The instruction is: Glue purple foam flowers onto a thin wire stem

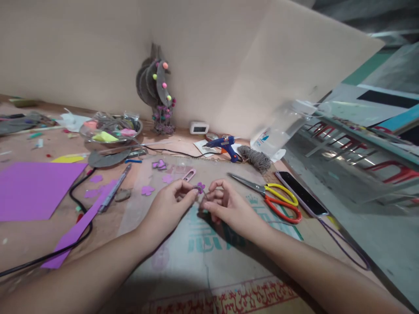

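My left hand [172, 205] and my right hand [225, 205] meet over a printed mat [209, 244] at the middle of the table. Between their fingertips is a small purple foam flower [200, 187] on a thin wire. Both hands pinch it, fingers curled together. Loose purple foam petals [148, 190] lie just left of my left hand, and another pair [159, 164] lies farther back. A pink clip [189, 175] rests just behind my fingers.
Yellow and red scissors [275, 198] and a black phone [301, 193] lie to the right. A blue glue gun [225, 146] and twine [257, 159] sit behind. Purple foam sheet [32, 187], a strip, a pen [114, 189], a black cable [78, 205] and a glass bowl [109, 128] are left.
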{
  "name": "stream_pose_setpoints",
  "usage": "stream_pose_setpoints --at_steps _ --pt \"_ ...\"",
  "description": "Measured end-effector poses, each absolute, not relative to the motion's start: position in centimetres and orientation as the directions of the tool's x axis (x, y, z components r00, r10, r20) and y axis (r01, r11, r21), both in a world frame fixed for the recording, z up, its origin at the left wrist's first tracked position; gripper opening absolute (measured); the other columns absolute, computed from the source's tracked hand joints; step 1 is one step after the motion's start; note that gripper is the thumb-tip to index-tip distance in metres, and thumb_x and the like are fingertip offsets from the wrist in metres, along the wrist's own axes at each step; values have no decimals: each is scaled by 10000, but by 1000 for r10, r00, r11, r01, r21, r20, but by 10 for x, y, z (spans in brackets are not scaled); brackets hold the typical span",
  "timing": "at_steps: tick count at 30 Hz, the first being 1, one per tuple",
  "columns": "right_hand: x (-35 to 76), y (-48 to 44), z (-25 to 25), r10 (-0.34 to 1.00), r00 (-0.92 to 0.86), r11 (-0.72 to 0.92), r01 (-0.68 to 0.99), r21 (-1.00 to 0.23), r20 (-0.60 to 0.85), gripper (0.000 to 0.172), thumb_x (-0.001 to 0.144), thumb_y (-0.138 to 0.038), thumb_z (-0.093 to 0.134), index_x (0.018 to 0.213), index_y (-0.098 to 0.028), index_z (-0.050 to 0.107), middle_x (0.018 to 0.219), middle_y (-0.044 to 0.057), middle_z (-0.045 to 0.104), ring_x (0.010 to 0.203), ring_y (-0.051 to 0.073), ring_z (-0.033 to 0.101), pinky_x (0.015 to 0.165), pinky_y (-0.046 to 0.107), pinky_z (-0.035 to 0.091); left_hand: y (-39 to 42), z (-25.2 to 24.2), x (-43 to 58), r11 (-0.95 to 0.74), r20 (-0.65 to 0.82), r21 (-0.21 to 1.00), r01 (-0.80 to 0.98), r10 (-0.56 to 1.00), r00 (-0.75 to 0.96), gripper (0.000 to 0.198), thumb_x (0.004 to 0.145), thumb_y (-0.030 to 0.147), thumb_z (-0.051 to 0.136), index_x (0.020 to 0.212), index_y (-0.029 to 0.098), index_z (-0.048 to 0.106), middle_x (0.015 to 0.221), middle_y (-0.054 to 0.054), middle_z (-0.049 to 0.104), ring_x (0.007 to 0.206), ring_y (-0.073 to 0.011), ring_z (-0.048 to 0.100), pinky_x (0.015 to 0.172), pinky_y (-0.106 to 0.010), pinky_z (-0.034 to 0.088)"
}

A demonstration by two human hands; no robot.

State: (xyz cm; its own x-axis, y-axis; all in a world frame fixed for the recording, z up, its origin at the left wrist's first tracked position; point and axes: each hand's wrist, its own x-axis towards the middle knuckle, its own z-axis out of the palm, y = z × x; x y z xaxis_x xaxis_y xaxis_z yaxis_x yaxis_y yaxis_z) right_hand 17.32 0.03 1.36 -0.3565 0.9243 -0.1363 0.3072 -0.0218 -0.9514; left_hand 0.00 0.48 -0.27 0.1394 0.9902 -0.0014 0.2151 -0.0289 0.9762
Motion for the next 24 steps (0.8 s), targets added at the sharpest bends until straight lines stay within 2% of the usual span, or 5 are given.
stream_pose_setpoints --at_steps 2,5,10,17,24 --pt "177 1 12 931 -364 182 445 -877 8 270 835 -234 582 1046 -236 414 693 -58 526 567 102 529 524 227 431 5 -3 0 -24 -7 977 214 990 143 165 824 333 556 801 175 598 734 12 631 692 -140 583 642 -247 420" --pt "187 5 13 844 -436 536 675 -507 312 276 860 -205 571 1122 -202 485 761 0 576 677 143 552 628 279 442 4 -3 -1 -19 -12 980 198 988 153 165 823 337 557 814 179 603 749 11 636 703 -142 587 653 -252 427" --pt "194 11 20 581 -659 766 641 -48 477 104 905 -160 491 955 -148 581 804 64 616 744 175 535 684 303 441 3 -4 -1 -21 -12 979 201 987 157 158 816 334 562 799 181 597 730 17 623 678 -135 571 645 -250 424" --pt "189 17 20 506 -684 817 576 -36 525 119 920 -185 485 935 -141 594 748 58 620 689 163 525 628 282 439 2 0 0 -42 1 973 226 984 178 124 815 289 559 792 178 607 727 17 638 665 -124 577 620 -231 417" --pt "193 22 7 645 -540 729 646 -225 540 104 914 -205 510 911 -179 610 787 40 670 716 150 596 683 274 474 2 2 1 -10 -29 979 203 982 187 122 807 286 565 781 177 614 729 8 647 684 -137 597 630 -242 431"
